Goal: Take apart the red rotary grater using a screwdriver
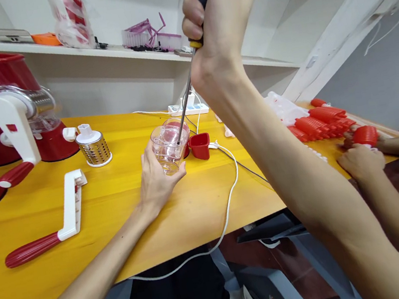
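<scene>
My left hand (157,182) is wrapped round a clear plastic housing (167,147) above the table. Raised high, my right hand (221,9) grips the black and yellow handle of a long screwdriver (187,78). Its shaft slants down to the left and its tip lies at the clear housing; whether it meets a screw cannot be made out. Just right of the housing is a small red cup-like part (199,146). A white crank with a red handle (69,210) lies to the left, and a metal grater drum (94,146) stands behind it.
Red and white rotary graters (18,107) stand at the left. A white cable (230,200) crosses the table and hangs over its front edge. Red ribbed parts (320,123) lie at the right, where another person's hands (362,159) hold one. A shelf (116,51) runs behind.
</scene>
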{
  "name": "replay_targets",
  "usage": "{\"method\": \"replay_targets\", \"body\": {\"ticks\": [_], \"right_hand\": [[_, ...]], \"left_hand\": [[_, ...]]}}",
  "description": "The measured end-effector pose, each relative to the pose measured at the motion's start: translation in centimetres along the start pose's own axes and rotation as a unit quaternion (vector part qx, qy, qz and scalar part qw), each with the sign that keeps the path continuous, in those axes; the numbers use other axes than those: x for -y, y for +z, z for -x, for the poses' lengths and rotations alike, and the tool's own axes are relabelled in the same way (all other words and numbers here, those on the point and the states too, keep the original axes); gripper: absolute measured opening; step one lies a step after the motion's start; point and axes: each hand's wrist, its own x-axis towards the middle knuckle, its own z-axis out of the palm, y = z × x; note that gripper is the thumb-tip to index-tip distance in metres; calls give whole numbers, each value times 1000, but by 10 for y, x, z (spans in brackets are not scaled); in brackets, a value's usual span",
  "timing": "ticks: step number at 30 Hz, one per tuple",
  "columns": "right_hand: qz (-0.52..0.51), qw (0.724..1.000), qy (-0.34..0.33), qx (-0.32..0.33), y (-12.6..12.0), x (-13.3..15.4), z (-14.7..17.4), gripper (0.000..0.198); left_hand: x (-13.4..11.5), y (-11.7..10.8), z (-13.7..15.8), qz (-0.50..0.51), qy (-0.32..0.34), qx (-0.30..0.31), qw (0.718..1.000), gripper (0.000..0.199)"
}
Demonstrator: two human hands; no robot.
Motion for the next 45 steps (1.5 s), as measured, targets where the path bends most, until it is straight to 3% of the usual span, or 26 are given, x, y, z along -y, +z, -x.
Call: {"method": "replay_targets", "body": {"ticks": [3, 5, 12, 26, 29, 33, 35, 41, 45], "right_hand": [[14, 1000, 4, 11, -1, -4, 3, 14], [10, 1000, 6, 23, -2, -2, 6, 24], [70, 992, -50, 88, -3, 8, 7, 17], [46, 997, -51, 26, -2, 5, -9, 25], [60, 994, -67, 68, -6, 8, -8, 28], [64, 978, -94, 177, -17, 10, -7, 11], [68, 972, -103, 199, -22, 9, -10, 12], [37, 978, -123, 167, -21, 3, -20, 24], [100, 979, -141, 110, -14, 6, -13, 44]], "left_hand": [[-1, 0, -1, 6, 8, 0, 1000, 79], [-2, 0, -1, 7, 11, 1, 1000, 79], [-1, -2, -1, 4, 7, 10, 1000, 79], [-1, -3, -1, 8, 0, 15, 1000, 81], [-1, -3, -1, 3, -2, 19, 1000, 82], [-1, -3, -1, 5, 1, 15, 1000, 82], [0, -2, -1, 8, 6, 13, 1000, 81], [0, -3, -1, 6, 8, 13, 1000, 82], [1, -3, -2, 9, 8, 13, 1000, 82]]}}
